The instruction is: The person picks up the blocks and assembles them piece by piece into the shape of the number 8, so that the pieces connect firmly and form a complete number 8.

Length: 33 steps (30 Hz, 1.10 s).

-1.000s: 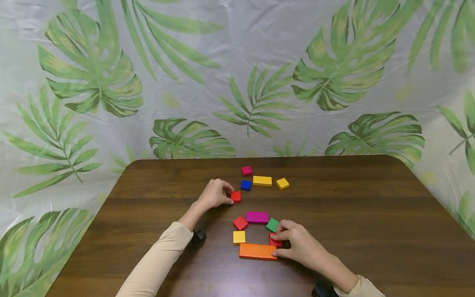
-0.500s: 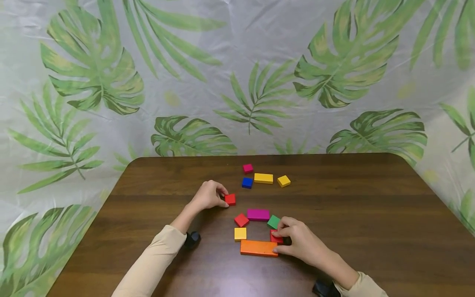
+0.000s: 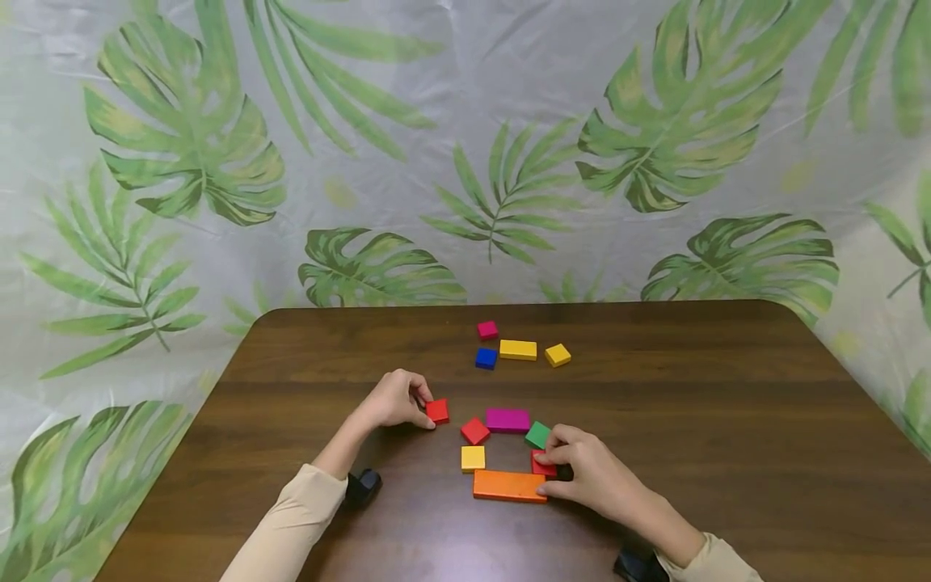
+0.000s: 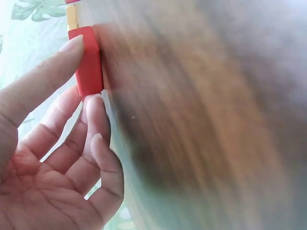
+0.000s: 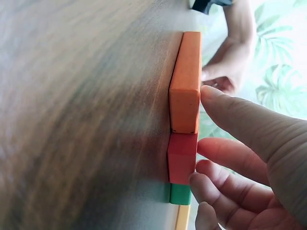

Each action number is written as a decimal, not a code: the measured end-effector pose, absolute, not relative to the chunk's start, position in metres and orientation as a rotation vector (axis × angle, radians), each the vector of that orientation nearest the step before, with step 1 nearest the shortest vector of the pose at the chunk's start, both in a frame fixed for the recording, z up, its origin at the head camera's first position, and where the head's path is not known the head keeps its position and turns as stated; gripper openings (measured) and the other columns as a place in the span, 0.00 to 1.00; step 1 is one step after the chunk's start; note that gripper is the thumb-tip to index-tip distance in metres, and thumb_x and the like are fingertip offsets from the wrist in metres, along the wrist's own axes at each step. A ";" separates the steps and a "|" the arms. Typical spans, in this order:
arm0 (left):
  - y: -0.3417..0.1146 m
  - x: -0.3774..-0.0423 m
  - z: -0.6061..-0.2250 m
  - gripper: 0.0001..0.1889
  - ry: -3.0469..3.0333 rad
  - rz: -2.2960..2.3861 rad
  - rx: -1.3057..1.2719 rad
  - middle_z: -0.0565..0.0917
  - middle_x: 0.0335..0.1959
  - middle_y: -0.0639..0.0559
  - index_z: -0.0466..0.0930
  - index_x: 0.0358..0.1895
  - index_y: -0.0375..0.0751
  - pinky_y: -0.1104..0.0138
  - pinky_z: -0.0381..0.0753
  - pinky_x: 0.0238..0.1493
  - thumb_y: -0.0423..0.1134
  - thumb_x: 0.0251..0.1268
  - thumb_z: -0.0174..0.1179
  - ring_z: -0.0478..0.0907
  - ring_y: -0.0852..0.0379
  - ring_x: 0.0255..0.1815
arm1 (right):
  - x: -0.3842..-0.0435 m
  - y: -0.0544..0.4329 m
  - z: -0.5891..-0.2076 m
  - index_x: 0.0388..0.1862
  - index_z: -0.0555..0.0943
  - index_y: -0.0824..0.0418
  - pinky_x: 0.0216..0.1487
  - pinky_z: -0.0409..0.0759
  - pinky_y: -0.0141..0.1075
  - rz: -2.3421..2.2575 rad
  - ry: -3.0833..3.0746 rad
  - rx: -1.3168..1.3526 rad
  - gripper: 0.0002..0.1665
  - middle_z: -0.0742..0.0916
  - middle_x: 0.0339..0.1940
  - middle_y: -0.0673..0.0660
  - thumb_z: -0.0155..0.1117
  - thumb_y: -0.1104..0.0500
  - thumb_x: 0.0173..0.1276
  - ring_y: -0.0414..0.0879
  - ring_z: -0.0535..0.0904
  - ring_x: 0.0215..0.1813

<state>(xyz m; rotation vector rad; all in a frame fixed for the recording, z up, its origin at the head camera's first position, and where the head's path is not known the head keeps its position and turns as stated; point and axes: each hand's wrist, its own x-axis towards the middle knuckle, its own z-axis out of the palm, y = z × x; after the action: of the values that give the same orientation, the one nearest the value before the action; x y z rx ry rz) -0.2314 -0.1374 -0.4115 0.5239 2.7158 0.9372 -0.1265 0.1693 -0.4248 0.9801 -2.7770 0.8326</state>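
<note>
My left hand (image 3: 396, 398) pinches a square red block (image 3: 437, 411) between thumb and fingers, low over the table. In the left wrist view the thumb lies on the face of that red block (image 4: 89, 67). My right hand (image 3: 585, 469) rests its fingertips on another red block (image 3: 540, 465), its thumb touching the right end of a long orange block (image 3: 507, 486). A green block (image 3: 538, 435) lies just beyond those fingers. With a purple block (image 3: 507, 420), a turned red block (image 3: 475, 431) and a yellow block (image 3: 473, 458), these form a rough ring.
Farther back lie a pink block (image 3: 487, 330), a blue block (image 3: 486, 358), a long yellow block (image 3: 518, 349) and a small yellow block (image 3: 558, 355). The brown wooden table (image 3: 691, 404) ends at a leaf-patterned cloth (image 3: 494, 145).
My left hand has drawn its red block left and toward me, away from the blue block. The right hand stays in place at the red and orange blocks.
</note>
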 end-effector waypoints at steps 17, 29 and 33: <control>-0.143 -0.186 -0.409 0.15 2.554 0.989 0.707 0.80 0.18 0.49 0.78 0.25 0.36 0.75 0.71 0.21 0.30 0.32 0.77 0.70 0.67 0.18 | -0.126 0.169 -0.425 0.37 0.87 0.60 0.30 0.69 0.22 0.832 -2.760 0.980 0.19 0.76 0.30 0.45 0.77 0.52 0.47 0.33 0.67 0.32; -0.136 -0.162 -0.407 0.16 2.490 0.966 0.790 0.75 0.16 0.54 0.77 0.22 0.37 0.75 0.70 0.19 0.29 0.30 0.77 0.67 0.69 0.16 | -0.125 0.168 -0.425 0.37 0.88 0.60 0.30 0.68 0.22 0.825 -2.779 0.961 0.19 0.75 0.30 0.44 0.76 0.52 0.47 0.32 0.66 0.32; -0.131 -0.154 -0.406 0.16 2.490 0.938 0.859 0.75 0.18 0.56 0.77 0.22 0.39 0.76 0.70 0.18 0.29 0.30 0.77 0.66 0.72 0.16 | -0.126 0.168 -0.424 0.36 0.88 0.60 0.30 0.68 0.22 0.829 -2.766 0.966 0.18 0.75 0.29 0.44 0.77 0.52 0.46 0.32 0.66 0.32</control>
<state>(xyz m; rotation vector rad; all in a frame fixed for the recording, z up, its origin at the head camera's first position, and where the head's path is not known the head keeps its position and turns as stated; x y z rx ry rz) -0.1539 -0.1310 -0.4055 0.8591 2.4903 0.9378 -0.1258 0.1684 -0.4242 0.9663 -2.7663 0.8286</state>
